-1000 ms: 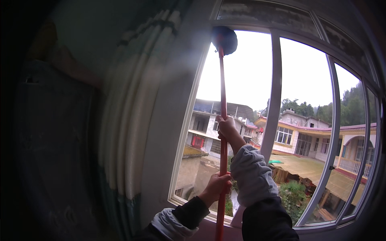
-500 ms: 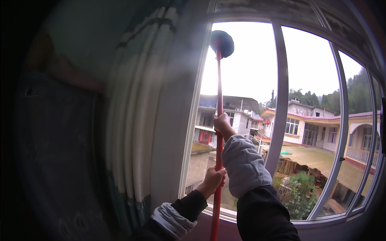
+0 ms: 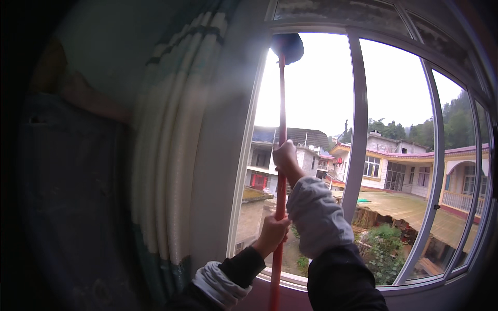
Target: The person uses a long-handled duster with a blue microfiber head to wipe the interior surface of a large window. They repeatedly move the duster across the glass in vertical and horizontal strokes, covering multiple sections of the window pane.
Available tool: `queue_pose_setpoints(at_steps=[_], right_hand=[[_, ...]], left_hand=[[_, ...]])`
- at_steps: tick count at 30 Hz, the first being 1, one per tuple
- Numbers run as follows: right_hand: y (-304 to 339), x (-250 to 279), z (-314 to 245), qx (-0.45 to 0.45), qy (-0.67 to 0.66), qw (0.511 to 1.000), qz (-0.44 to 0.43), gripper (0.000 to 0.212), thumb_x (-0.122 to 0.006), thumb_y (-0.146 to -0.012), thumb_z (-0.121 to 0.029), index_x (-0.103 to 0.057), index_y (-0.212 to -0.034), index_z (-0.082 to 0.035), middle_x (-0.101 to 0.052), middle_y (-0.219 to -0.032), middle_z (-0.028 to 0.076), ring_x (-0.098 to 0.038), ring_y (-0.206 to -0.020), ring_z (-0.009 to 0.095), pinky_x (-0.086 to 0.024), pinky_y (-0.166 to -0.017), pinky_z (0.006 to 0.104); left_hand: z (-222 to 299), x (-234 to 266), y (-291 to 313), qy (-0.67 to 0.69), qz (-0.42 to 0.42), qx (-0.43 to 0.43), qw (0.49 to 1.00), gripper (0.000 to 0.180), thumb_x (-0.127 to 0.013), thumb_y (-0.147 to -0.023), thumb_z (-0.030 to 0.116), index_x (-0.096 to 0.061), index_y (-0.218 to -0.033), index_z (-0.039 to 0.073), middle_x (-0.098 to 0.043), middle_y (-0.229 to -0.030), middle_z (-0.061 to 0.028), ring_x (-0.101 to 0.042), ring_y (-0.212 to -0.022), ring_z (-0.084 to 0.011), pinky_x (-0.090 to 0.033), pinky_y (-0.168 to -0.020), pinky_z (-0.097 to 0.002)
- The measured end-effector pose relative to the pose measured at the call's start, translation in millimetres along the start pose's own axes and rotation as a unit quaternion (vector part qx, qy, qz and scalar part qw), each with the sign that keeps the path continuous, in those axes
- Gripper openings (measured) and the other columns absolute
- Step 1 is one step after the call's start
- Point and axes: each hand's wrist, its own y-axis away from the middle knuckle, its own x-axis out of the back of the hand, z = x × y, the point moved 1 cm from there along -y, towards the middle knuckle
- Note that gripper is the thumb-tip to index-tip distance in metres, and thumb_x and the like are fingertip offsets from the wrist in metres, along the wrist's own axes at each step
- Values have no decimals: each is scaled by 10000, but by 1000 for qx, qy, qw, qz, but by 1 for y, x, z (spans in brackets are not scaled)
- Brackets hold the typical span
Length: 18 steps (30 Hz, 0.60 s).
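Observation:
Both my hands grip one long red-handled mop (image 3: pixel 282 103), held almost upright against the tall window. Its dark, rounded head (image 3: pixel 290 47) is at the pane's upper left corner, by the top frame (image 3: pixel 324 28). My right hand (image 3: pixel 286 156) is closed around the pole at about mid-height. Lower down, my left hand (image 3: pixel 272 235) wraps the same pole just above the sill. The pole's bottom end runs out of view. Whether the mop head touches the glass, I cannot tell.
Left of the window hang a pale curtain (image 3: pixel 163 150) with dark bands and a dark panel (image 3: pixel 72 197). White upright bars (image 3: pixel 358 103) divide the window. Outside are houses (image 3: pixel 384 155), a corrugated roof (image 3: pixel 399 207) and green plants (image 3: pixel 385 243).
The mop head has risen slightly to the top frame, and my right hand has gone up a little with the pole. Both hands keep their hold.

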Motion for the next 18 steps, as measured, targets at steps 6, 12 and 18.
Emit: queue_pose_setpoints(at_steps=[6,12,18], right_hand=[[73,-19,64,54,44,997,-31,410,-530,-931,-233,-397,-1112,109,-624,-908,333,-622,-897,470,-511,-777,480],[170,-5,130,-26,-30,996,-81,330,-558,-916,-229,-440,-1089,26,-625,-851,304,-612,-818,478,-486,-709,507],[205,15,154,-56,-60,994,-67,308,-584,-906,-231,-472,-1074,2,-622,-759,220,-627,-652,397,-498,-592,454]], left_hand=[[-74,16,51,-9,32,20,999,112,-597,-868,132,-536,-818,53,-484,-548,8,-487,-419,-91,-394,-388,-242],[-182,17,115,-12,46,65,997,127,-632,-871,155,-550,-805,83,-499,-569,19,-480,-440,-88,-394,-405,-243],[-209,2,137,43,58,101,992,218,-644,-858,189,-549,-679,111,-462,-506,39,-451,-408,-83,-355,-372,-248]])
